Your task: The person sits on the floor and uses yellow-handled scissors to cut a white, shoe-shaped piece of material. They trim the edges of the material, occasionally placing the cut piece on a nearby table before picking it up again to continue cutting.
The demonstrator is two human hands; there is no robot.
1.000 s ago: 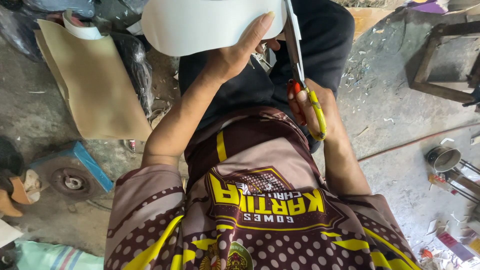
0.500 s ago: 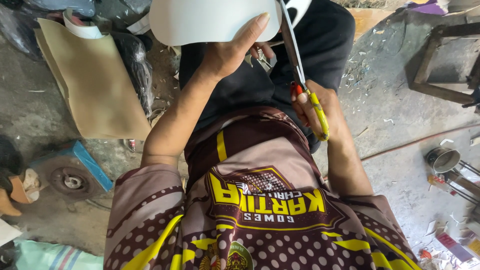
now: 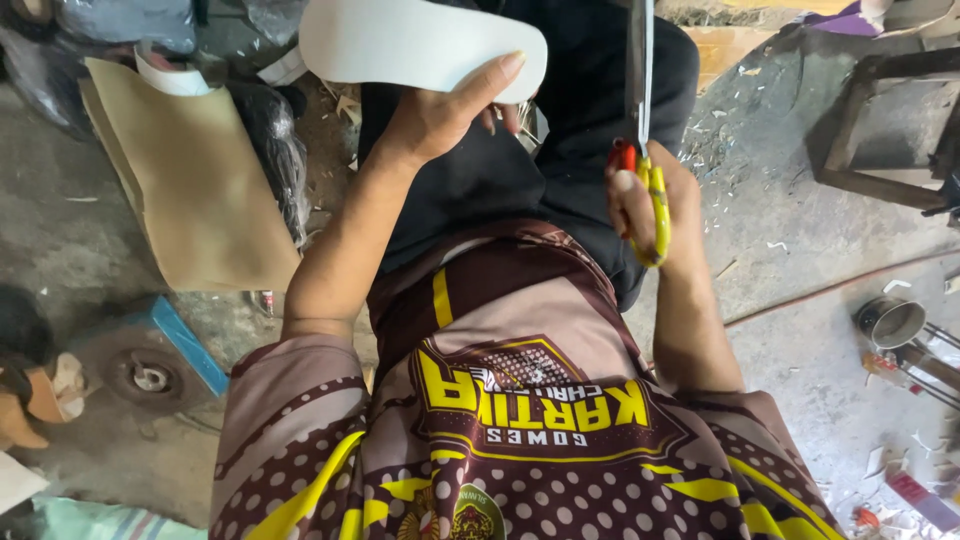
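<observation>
My left hand (image 3: 440,120) grips a white sole-shaped cut-out (image 3: 410,45) by its lower edge and holds it flat over my lap. My right hand (image 3: 645,200) is closed on the red and yellow handles of a pair of scissors (image 3: 640,110). The blades point away from me and look closed. They stand clear of the white piece, to its right. I sit in dark trousers and a brown patterned shirt with yellow trim.
A tan sheet of material (image 3: 190,180) lies on the floor at the left, with black bags behind it. A small wheel on a blue board (image 3: 150,375) sits at lower left. A low wooden stool (image 3: 890,120) and a metal tin (image 3: 890,320) are at the right.
The white piece has come away from the scissors and swung left, turning into a full sole outline. My right hand has lifted the scissors slightly, with the blades now apart from the piece.
</observation>
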